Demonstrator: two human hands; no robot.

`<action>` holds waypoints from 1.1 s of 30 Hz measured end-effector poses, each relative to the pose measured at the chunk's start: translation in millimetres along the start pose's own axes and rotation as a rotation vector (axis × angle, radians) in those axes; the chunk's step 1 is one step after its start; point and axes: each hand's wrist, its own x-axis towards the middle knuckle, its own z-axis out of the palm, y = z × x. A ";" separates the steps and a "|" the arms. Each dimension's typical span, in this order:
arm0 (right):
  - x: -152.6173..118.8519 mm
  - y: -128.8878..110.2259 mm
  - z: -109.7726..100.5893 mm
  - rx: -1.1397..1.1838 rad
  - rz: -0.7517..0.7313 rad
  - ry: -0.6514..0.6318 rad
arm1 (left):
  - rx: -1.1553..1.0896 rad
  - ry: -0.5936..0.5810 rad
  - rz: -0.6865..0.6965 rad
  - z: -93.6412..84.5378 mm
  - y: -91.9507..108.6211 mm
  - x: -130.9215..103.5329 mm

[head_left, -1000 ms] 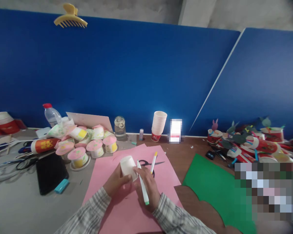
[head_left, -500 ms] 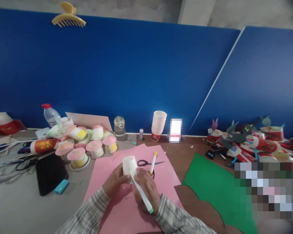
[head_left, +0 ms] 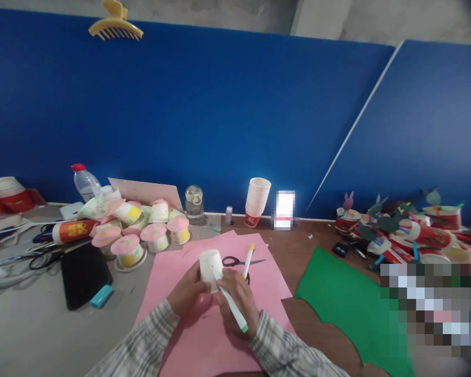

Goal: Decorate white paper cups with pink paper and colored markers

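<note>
A white paper cup is upside down over pink paper, with small green marks on its side. My left hand grips the cup from the left. In my right hand is a white marker with a green end; its tip points at the cup's side. Just behind my right hand lie black scissors and a white and yellow marker on the pink paper.
Decorated cups, a black phone and a blue cap lie at the left. Stacked cups stand at the back. Green paper and a pile of red cups are at the right.
The whole view has shifted slightly, with things a little further right. Both hands still hold the cup and marker; the marker tip has moved slightly on the cup.
</note>
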 end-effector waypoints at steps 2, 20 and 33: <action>1.0 -0.7 -1.0 0.023 0.002 -0.004 | 0.010 0.011 0.009 -1.6 -1.7 1.2; 7.2 -5.3 -4.0 0.070 0.004 0.000 | 0.069 0.032 0.065 -8.2 -9.0 5.1; 3.9 -1.7 -1.6 0.070 0.064 0.001 | 0.067 0.048 0.041 -10.0 -9.9 6.3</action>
